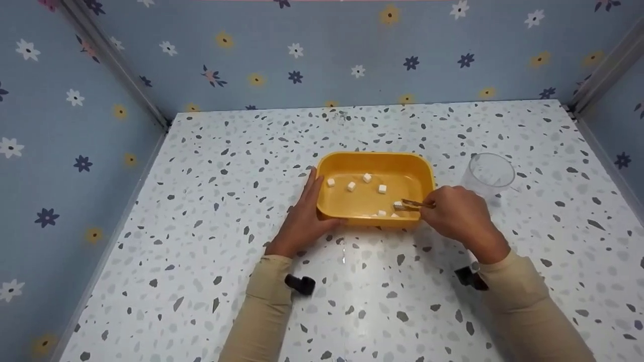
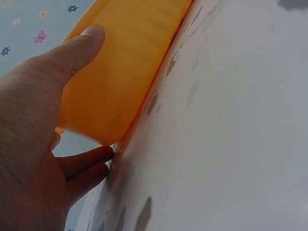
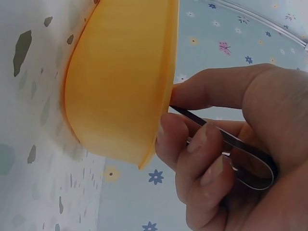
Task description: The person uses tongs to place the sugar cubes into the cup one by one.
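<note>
A yellow plastic tray (image 1: 352,201) with tall sides stands on the table, several small white cubes (image 1: 382,189) scattered over its floor. At its left front corner, my left hand (image 1: 303,221) grips the tray, thumb on the front wall and fingers along the left side; the left wrist view shows the thumb (image 2: 86,43) flat on the wall. My right hand (image 1: 459,213) holds small metal tongs (image 3: 240,144), their bent end inside the palm. Over the tray's right front part, the tong tips are at a white cube (image 1: 398,205); whether they pinch it I cannot tell.
A clear glass cup (image 1: 489,173) stands right of the tray, just behind my right hand. The speckled white table (image 1: 201,226) meets blue flower-patterned panels (image 1: 342,50) at the back and both sides.
</note>
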Demonstrator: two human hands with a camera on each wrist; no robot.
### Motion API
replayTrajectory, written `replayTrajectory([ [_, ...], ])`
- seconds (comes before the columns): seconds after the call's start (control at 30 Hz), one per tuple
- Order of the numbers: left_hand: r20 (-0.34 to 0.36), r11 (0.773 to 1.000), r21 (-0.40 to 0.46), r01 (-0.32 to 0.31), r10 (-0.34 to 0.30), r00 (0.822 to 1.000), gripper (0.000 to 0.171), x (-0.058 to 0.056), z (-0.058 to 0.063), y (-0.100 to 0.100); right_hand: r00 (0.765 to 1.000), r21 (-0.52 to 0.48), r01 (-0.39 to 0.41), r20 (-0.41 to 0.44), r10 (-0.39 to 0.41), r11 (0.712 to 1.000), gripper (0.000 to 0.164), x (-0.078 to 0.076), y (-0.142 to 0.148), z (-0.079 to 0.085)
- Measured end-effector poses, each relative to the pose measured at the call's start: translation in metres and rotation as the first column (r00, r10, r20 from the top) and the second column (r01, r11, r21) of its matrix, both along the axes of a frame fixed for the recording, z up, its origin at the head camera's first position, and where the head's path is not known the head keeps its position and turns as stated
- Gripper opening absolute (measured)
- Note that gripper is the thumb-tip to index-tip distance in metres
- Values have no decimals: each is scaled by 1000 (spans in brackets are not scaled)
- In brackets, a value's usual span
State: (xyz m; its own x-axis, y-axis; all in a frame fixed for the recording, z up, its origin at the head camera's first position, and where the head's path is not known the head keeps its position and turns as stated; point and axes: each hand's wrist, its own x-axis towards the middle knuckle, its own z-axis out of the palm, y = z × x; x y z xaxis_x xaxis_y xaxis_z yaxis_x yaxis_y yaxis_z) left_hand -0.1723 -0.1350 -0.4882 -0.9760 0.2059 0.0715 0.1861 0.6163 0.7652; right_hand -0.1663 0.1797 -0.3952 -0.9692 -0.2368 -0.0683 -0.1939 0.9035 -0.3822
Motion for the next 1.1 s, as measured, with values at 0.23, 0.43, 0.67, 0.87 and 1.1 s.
replayTrajectory([
  [0.23, 6, 1000, -7, 4, -4, 1000, 114, 1, 2, -2, 1000, 17, -5, -27, 5, 1000, 20, 0, -2, -1],
  [0.43, 18, 1000, -15, 4, -4, 1000, 115, 1, 0, -1, 998, 22, -11, -60, 13, 1000, 22, 1, -2, -5],
  [0.67, 2, 1000, -2, 7, -7, 1000, 113, 0, 2, 1, 997, 28, -18, -79, 20, 999, 22, 0, -1, -4],
  [0.87, -1, 1000, -7, 11, -11, 1000, 112, 0, 3, 2, 996, 34, -25, -80, 27, 999, 21, 0, 0, -5],
  [1.1, -3, 1000, -8, 7, -7, 1000, 113, 1, 2, 1, 995, 7, -41, -89, 42, 999, 20, 0, 0, -7],
])
